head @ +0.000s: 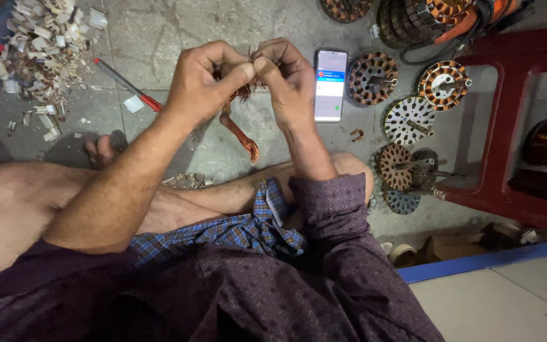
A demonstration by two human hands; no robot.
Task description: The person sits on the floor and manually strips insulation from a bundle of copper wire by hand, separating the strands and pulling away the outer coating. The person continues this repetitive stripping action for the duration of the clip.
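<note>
Seated cross-legged on the concrete floor (pixel 159 38), I raise both hands together near the centre of the view. My left hand (pixel 207 79) and my right hand (pixel 289 79) are closed in narrow pinches, fingertips meeting on a bundle of copper winding wire (pixel 238 123). The bundle hangs from the pinch toward 6 o'clock, curving down to a frayed end just above my knee.

At 3 o'clock of my right hand, a smartphone (pixel 330 85) lies face up on the floor with its screen lit. Farther toward 3 o'clock, several round fan stators (pixel 373 77) lie spread on the floor, some wound with copper, some bare. A red plastic stool (pixel 514 120) stands at the right edge. At 9 o'clock of my left hand lies a red-handled tool (pixel 128 83); beyond it, toward 10 o'clock, sits a heap of pale paper scraps (pixel 45 38).
</note>
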